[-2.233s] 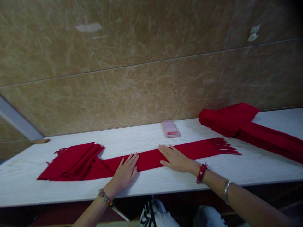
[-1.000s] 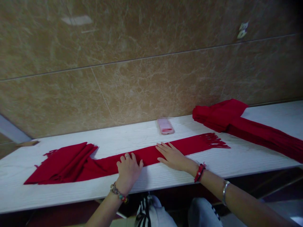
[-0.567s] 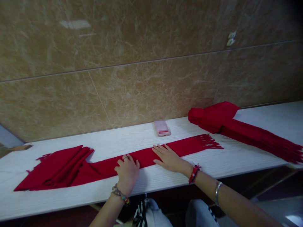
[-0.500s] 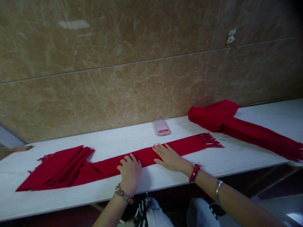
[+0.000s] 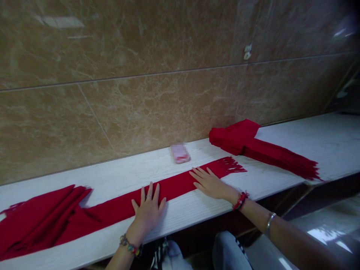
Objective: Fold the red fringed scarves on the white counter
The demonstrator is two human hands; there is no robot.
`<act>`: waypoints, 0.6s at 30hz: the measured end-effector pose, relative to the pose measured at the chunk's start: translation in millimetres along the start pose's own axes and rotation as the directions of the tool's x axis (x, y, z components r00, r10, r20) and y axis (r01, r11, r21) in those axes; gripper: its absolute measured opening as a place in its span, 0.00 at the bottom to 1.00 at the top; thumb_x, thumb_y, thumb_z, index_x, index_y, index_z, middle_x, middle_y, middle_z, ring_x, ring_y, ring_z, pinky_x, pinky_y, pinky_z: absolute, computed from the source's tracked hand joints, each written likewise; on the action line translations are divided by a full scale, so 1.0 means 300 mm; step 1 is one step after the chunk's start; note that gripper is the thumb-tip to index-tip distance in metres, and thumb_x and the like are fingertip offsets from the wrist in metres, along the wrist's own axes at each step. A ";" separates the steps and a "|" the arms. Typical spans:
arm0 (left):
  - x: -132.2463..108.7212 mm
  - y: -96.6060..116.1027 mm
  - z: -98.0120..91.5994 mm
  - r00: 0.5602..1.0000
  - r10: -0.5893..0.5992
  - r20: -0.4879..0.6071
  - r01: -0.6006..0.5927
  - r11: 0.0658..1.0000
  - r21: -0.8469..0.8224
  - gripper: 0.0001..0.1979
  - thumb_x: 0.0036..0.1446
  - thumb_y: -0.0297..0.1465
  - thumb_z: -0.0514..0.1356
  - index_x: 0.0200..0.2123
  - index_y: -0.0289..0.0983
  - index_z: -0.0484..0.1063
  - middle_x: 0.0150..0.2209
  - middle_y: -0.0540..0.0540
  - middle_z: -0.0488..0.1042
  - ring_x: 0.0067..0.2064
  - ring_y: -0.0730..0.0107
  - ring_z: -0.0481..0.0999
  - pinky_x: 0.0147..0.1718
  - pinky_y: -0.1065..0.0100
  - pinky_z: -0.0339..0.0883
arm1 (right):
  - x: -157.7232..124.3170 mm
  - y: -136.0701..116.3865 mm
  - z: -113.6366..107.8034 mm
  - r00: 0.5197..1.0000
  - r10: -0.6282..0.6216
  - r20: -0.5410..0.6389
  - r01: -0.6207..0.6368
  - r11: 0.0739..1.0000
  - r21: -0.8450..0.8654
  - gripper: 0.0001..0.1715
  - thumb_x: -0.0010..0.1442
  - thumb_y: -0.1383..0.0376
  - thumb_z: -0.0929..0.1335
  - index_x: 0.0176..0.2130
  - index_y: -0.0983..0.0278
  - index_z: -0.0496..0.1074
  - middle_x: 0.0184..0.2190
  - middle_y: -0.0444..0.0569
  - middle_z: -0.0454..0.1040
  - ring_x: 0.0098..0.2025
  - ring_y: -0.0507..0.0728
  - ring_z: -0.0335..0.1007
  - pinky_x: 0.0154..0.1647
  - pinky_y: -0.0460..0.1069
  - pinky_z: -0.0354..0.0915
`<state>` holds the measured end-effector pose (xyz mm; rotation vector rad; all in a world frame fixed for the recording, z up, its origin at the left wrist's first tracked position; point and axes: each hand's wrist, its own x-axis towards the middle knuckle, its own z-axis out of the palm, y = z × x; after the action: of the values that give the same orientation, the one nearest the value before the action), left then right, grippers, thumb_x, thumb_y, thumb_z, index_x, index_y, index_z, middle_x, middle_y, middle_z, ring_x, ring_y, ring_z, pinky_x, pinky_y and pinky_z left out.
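A red scarf (image 5: pixel 177 184) stretches along the white bench-like surface, laid out as a long flat strip with its fringe at the right end. Its left part lies in a loose, bunched heap. My left hand (image 5: pixel 149 210) rests on the strip's near edge, fingers spread, one wearing a ring. Farther right, my right hand (image 5: pixel 209 183) lies flat on the scarf near the fringed end, fingers stretched out. Neither hand grips the cloth.
A second red scarf (image 5: pixel 236 140), folded over with its fringe pointing right, lies at the back right. A blurred pink phone-like object (image 5: pixel 180 153) sits near the wall. Brown marbled tiles (image 5: pixel 157 108) rise behind the white surface (image 5: pixel 118 170). My knees are below its front edge.
My right hand has slid along the scarf toward its fringed end. My left hand's fingers have straightened and spread. The view has shifted to the right.
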<state>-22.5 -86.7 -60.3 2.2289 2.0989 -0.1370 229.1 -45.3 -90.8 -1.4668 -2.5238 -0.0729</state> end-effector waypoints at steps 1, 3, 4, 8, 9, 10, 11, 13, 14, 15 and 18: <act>-0.001 0.000 0.001 1.000 0.000 -0.003 0.000 1.000 0.001 0.28 0.59 0.42 0.39 0.61 0.40 0.42 0.63 0.43 0.34 0.61 0.44 0.35 0.48 0.33 0.41 | -0.020 0.054 0.003 0.999 0.042 0.002 -0.042 0.999 -0.025 0.28 0.62 0.57 0.52 0.59 0.64 0.50 0.60 0.54 0.50 0.60 0.62 0.44 0.56 0.64 0.45; 0.000 0.001 0.004 1.000 0.001 -0.005 -0.001 1.000 -0.003 0.27 0.59 0.41 0.39 0.61 0.41 0.42 0.63 0.43 0.33 0.61 0.44 0.35 0.48 0.33 0.40 | -0.056 0.162 0.005 0.991 0.134 -0.002 -0.134 0.987 -0.089 0.28 0.62 0.59 0.53 0.59 0.66 0.51 0.59 0.56 0.50 0.60 0.63 0.45 0.54 0.64 0.48; 0.003 0.001 0.005 1.000 0.002 -0.003 -0.002 1.000 -0.009 0.27 0.59 0.41 0.39 0.61 0.41 0.41 0.63 0.43 0.33 0.61 0.44 0.34 0.48 0.33 0.40 | -0.070 0.208 0.002 0.984 0.176 -0.007 -0.176 0.976 -0.128 0.28 0.61 0.60 0.54 0.58 0.68 0.52 0.59 0.58 0.51 0.59 0.65 0.45 0.53 0.65 0.49; 0.016 0.003 0.008 1.000 -0.006 0.025 0.006 1.000 -0.018 0.27 0.59 0.41 0.38 0.61 0.41 0.41 0.63 0.43 0.33 0.61 0.43 0.34 0.47 0.32 0.41 | -0.059 0.247 -0.029 0.976 0.210 -0.051 -0.216 0.956 -0.198 0.26 0.61 0.62 0.55 0.55 0.74 0.56 0.57 0.64 0.54 0.59 0.67 0.45 0.52 0.66 0.49; 0.019 0.006 0.008 1.000 -0.005 0.030 0.006 1.000 -0.018 0.27 0.59 0.40 0.39 0.61 0.41 0.41 0.63 0.43 0.33 0.61 0.43 0.34 0.47 0.32 0.41 | -0.039 0.211 -0.037 0.983 0.173 -0.069 -0.183 0.965 -0.189 0.27 0.61 0.62 0.55 0.55 0.74 0.57 0.57 0.64 0.53 0.59 0.67 0.44 0.53 0.65 0.48; 0.020 0.009 0.006 0.999 -0.005 0.033 0.006 1.000 -0.018 0.27 0.59 0.40 0.39 0.61 0.41 0.41 0.63 0.42 0.33 0.61 0.42 0.35 0.47 0.32 0.41 | -0.014 0.161 -0.042 0.990 0.117 -0.082 -0.129 0.978 -0.161 0.27 0.62 0.61 0.54 0.56 0.73 0.56 0.58 0.63 0.52 0.60 0.66 0.43 0.54 0.64 0.47; 0.020 0.012 0.005 0.999 -0.006 0.033 0.007 1.000 -0.018 0.27 0.59 0.40 0.39 0.61 0.41 0.41 0.63 0.42 0.33 0.61 0.42 0.34 0.47 0.32 0.41 | 0.013 0.102 -0.043 0.994 0.069 -0.090 -0.080 0.989 -0.125 0.28 0.62 0.60 0.53 0.57 0.73 0.54 0.59 0.61 0.51 0.60 0.65 0.42 0.55 0.63 0.47; 0.013 0.016 -0.001 1.000 -0.003 0.027 0.004 1.000 -0.014 0.27 0.59 0.39 0.39 0.61 0.41 0.40 0.63 0.42 0.32 0.61 0.43 0.34 0.47 0.32 0.41 | 0.062 -0.020 -0.034 0.996 -0.066 -0.060 0.064 0.997 -0.037 0.30 0.62 0.57 0.52 0.58 0.70 0.51 0.59 0.57 0.50 0.61 0.62 0.42 0.57 0.60 0.46; 0.007 0.015 -0.004 1.000 0.000 0.027 0.001 1.000 -0.009 0.26 0.59 0.40 0.39 0.61 0.42 0.40 0.63 0.43 0.32 0.61 0.44 0.33 0.47 0.32 0.41 | 0.080 -0.069 -0.025 0.991 -0.130 -0.042 0.131 0.991 0.002 0.30 0.62 0.55 0.52 0.59 0.68 0.51 0.60 0.55 0.51 0.61 0.60 0.42 0.57 0.59 0.46; -0.002 0.011 -0.007 1.000 0.005 0.029 -0.005 1.000 -0.004 0.27 0.59 0.40 0.39 0.61 0.42 0.40 0.63 0.43 0.33 0.61 0.44 0.33 0.47 0.33 0.41 | 0.091 -0.104 -0.016 0.986 -0.161 -0.035 0.162 0.986 0.026 0.30 0.62 0.55 0.52 0.59 0.66 0.50 0.59 0.54 0.51 0.61 0.59 0.42 0.57 0.59 0.45; -0.038 -0.019 -0.010 0.999 0.016 0.034 -0.016 1.000 0.009 0.27 0.59 0.42 0.40 0.60 0.43 0.40 0.63 0.43 0.35 0.61 0.44 0.34 0.48 0.33 0.40 | 0.087 -0.110 0.010 0.990 -0.140 -0.015 0.141 0.989 0.044 0.30 0.62 0.54 0.52 0.59 0.65 0.50 0.59 0.53 0.51 0.61 0.59 0.42 0.58 0.59 0.44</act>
<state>-28.9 -97.3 -56.0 2.2312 2.0674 -0.1831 187.6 -39.2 -85.9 -1.2666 -2.5988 -0.0475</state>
